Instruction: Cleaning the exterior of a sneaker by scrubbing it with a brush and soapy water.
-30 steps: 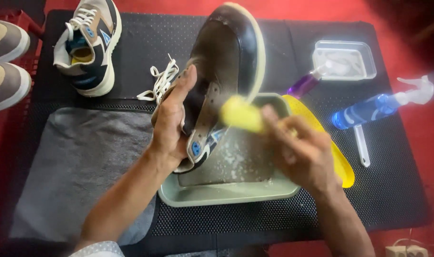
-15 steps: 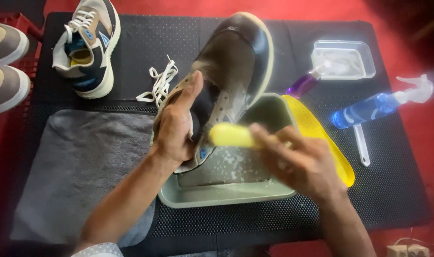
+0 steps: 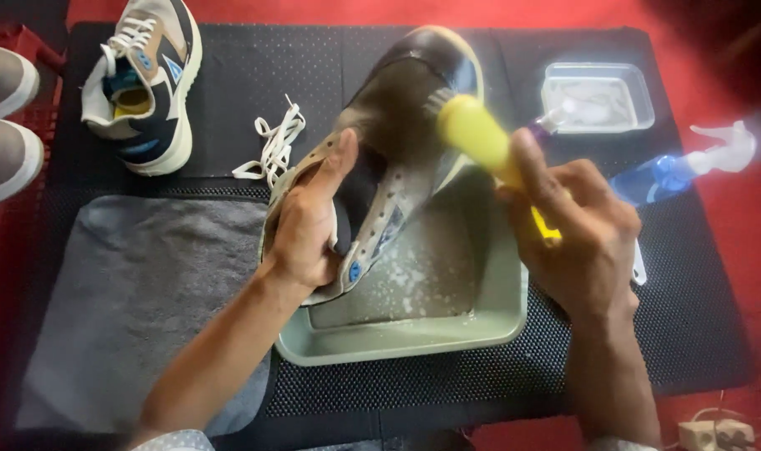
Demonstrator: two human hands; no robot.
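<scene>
The left hand [image 3: 309, 230] grips the wet shoe [image 3: 397, 142] above the basin [image 3: 497, 321]; the right hand [image 3: 577, 230], closed around the yellow brush [image 3: 476, 134], presses it on the toe.

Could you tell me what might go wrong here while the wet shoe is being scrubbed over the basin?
1. The left hand alone holds the shoe tilted over the basin; being wet, it might slip into the soapy water.
2. The right hand works the yellow brush close to the spray bottle and clear tub; a wide stroke could knock them.
3. Splashes could reach the other shoe nearby.
</scene>
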